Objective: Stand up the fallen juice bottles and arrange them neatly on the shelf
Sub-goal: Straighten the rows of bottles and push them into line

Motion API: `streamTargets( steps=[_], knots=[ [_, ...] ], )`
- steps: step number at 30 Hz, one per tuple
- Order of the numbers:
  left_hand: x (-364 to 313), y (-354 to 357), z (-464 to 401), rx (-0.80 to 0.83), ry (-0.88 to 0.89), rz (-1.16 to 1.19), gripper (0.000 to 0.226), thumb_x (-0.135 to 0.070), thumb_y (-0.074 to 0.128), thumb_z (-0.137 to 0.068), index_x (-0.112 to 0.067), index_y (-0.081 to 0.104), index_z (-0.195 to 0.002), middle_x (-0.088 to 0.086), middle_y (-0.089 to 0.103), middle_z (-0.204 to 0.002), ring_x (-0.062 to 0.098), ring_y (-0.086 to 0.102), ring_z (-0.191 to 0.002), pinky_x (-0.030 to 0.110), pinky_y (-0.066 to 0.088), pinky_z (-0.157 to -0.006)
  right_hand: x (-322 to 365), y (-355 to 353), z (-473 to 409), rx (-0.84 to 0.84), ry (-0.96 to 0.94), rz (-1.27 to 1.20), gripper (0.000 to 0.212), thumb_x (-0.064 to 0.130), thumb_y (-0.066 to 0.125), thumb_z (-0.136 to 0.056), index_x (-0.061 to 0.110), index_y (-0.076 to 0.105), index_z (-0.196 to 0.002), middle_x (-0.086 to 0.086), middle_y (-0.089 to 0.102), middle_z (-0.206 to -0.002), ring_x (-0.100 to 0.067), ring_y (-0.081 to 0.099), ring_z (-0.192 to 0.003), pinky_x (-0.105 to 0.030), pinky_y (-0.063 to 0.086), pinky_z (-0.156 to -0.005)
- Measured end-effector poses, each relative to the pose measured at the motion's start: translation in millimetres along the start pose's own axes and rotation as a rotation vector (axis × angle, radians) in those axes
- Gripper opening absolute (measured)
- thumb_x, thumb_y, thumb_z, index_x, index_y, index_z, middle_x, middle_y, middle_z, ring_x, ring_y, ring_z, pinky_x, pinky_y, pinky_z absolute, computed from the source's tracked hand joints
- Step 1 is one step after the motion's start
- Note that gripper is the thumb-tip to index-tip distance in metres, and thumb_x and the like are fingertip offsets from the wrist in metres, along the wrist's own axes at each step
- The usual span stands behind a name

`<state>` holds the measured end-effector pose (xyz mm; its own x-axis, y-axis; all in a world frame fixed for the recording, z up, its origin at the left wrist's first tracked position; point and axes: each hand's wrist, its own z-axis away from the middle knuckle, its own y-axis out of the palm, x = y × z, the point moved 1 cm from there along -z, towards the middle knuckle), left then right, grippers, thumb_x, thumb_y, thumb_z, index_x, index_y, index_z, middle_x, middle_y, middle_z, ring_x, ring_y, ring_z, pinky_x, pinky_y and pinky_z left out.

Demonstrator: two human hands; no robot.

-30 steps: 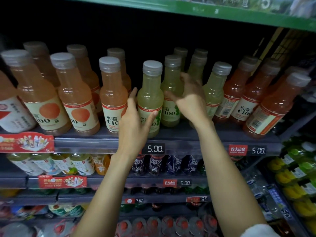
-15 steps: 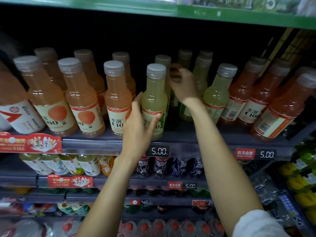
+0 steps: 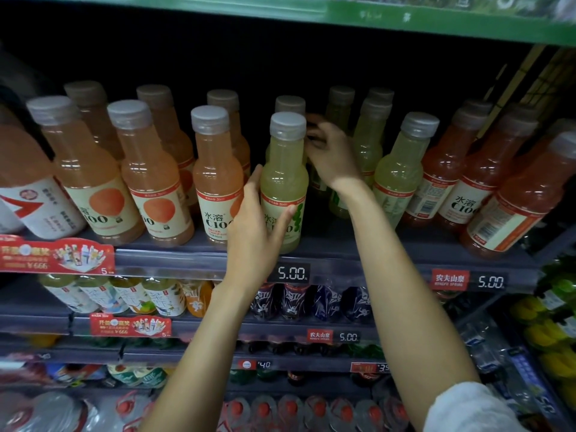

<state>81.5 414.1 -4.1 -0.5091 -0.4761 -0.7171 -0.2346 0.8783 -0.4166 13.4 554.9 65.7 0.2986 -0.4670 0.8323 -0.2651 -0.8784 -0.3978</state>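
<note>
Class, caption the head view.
Left hand grips a front yellow-green juice bottle; right hand reaches behind it.

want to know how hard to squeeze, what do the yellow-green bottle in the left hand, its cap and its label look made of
Yellow-green bottle: looks like clear, glossy plastic, since the juice shows through and highlights glint on its shoulder.
Cap: seems matte grey plastic with a ribbed side.
Label: smooth printed wrap, paper or film, hard to tell.
</note>
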Motion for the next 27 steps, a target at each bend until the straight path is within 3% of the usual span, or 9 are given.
streamTargets(
  steps=[3, 5, 8, 10, 15, 18, 21, 24, 27],
  knots=[
    [-1, 0, 0, -0.007, -0.001, -0.003, 0.072, -0.033, 0.061, -0.092, -0.010, 0.024, -0.149, 0.005, 0.045, -0.146, 0.016, 0.044, -0.132, 0.037, 0.043, -0.105, -2, 2, 10, -0.026, -0.011, -0.046, 0.042, 0.014, 0.058, -0.092, 0.010, 0.048, -0.132, -0.007, 0.059, -0.126, -0.014, 0.055, -0.116, -0.024, 0.046, -0.096],
    [-1, 1, 0, -0.016, 0.010, -0.004, 0.072, -0.033, 0.061, -0.092, -0.010, 0.024, -0.149, 0.004, 0.043, -0.147, 0.013, 0.042, -0.133, 0.033, 0.042, -0.105, -4, -2, 27, -0.079, -0.054, -0.035, 0.038, 0.017, 0.058, -0.092, 0.011, 0.050, -0.129, -0.002, 0.058, -0.125, -0.010, 0.055, -0.114, -0.022, 0.045, -0.096],
    [1, 4, 2, -0.057, 0.031, -0.004, 0.072, -0.030, 0.062, -0.093, -0.007, 0.023, -0.149, -0.004, 0.038, -0.146, -0.001, 0.032, -0.132, 0.013, 0.032, -0.106, -10, -16, 65, -0.261, -0.188, 0.101, 0.032, 0.018, 0.057, -0.093, 0.011, 0.056, -0.124, 0.004, 0.062, -0.116, -0.002, 0.057, -0.105, -0.016, 0.047, -0.090],
    [2, 8, 4, -0.108, 0.060, 0.002, 0.071, -0.025, 0.063, -0.092, -0.003, 0.025, -0.148, -0.007, 0.032, -0.144, -0.005, 0.027, -0.131, 0.005, 0.025, -0.105, -18, -26, 89, -0.428, -0.240, 0.186, 0.027, 0.020, 0.055, -0.092, 0.008, 0.061, -0.115, 0.000, 0.066, -0.107, -0.009, 0.062, -0.099, -0.027, 0.052, -0.087],
    [-3, 16, 12, -0.300, 0.190, -0.025, 0.053, -0.008, 0.062, -0.092, -0.001, 0.037, -0.139, 0.017, 0.043, -0.140, 0.017, 0.037, -0.133, 0.021, 0.031, -0.111, -39, -58, 114, -0.764, -0.136, 0.320, 0.028, 0.021, 0.058, -0.089, 0.004, 0.058, -0.110, -0.009, 0.062, -0.106, -0.025, 0.059, -0.098, -0.042, 0.050, -0.084],
    [-20, 20, 20, -0.394, 0.382, 0.048, 0.041, 0.001, 0.058, -0.090, -0.006, 0.046, -0.128, 0.011, 0.048, -0.131, 0.017, 0.042, -0.126, 0.030, 0.036, -0.107, -46, -71, 105, -0.716, 0.033, 0.365, 0.051, 0.025, 0.067, -0.082, 0.003, 0.046, -0.123, -0.015, 0.049, -0.125, -0.027, 0.047, -0.117, -0.038, 0.042, -0.099],
    [-44, 38, 17, -0.210, 0.441, 0.131, 0.037, 0.000, 0.058, -0.087, 0.001, 0.051, -0.124, 0.012, 0.054, -0.124, 0.020, 0.049, -0.119, 0.034, 0.042, -0.103, -53, -75, 88, -0.575, 0.037, 0.358, 0.083, 0.039, 0.077, -0.074, 0.011, 0.033, -0.139, -0.011, 0.046, -0.136, -0.024, 0.046, -0.125, -0.036, 0.040, -0.104],
    [-56, 65, -4, -0.003, 0.252, 0.131, 0.048, -0.007, 0.062, -0.088, 0.002, 0.045, -0.131, 0.016, 0.052, -0.126, 0.024, 0.049, -0.119, 0.031, 0.041, -0.101, -55, -78, 80, -0.493, 0.004, 0.351, 0.091, 0.036, 0.079, -0.073, 0.019, 0.023, -0.143, -0.009, 0.055, -0.131, -0.023, 0.062, -0.107, -0.034, 0.053, -0.086],
    [-58, 92, -27, 0.067, 0.118, 0.109, 0.064, -0.008, 0.067, -0.083, 0.000, 0.037, -0.139, 0.018, 0.045, -0.134, 0.030, 0.045, -0.125, 0.034, 0.039, -0.105, -55, -88, 83, -0.531, -0.011, 0.383, 0.086, 0.028, 0.078, -0.075, 0.013, 0.027, -0.142, -0.009, 0.066, -0.113, -0.024, 0.067, -0.093, -0.025, 0.050, -0.072]
  ],
)
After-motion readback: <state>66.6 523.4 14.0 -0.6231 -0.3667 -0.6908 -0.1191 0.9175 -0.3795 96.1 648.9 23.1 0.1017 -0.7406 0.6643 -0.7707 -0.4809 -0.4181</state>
